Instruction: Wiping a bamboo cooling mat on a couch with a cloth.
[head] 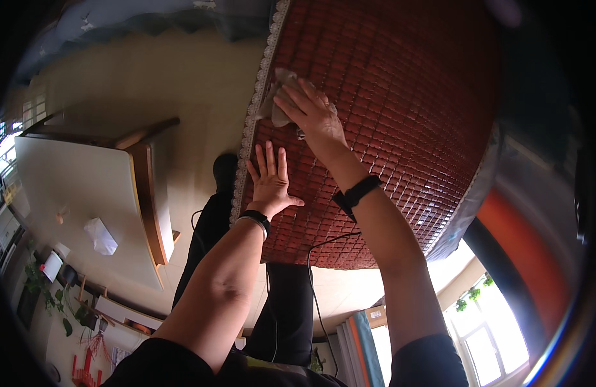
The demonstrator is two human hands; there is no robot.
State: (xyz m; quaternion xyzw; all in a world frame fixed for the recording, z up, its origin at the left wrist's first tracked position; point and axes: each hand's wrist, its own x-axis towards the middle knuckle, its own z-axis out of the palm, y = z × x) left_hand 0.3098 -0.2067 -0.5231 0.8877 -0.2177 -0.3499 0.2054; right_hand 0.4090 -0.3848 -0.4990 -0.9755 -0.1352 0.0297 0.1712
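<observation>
A reddish-brown mat of small linked tiles (390,111) covers the seat or bed surface before me, with a pale lace trim (256,104) along its left edge. My right hand (315,113) presses a crumpled, light grey cloth (281,109) onto the mat close to that trim. Flat on the mat, nearer to me, rests my left hand (271,186); its fingers are spread and nothing is in it. Part of the cloth is hidden under my right palm and fingers. A black band circles each wrist.
To the left stands a table with a pale top (85,193) and a white tissue pack (101,236) on it. A thin black cable (322,244) runs over the mat's near edge. Orange and dark fabric (515,251) lies beyond the right edge. A bright window (486,334) is at lower right.
</observation>
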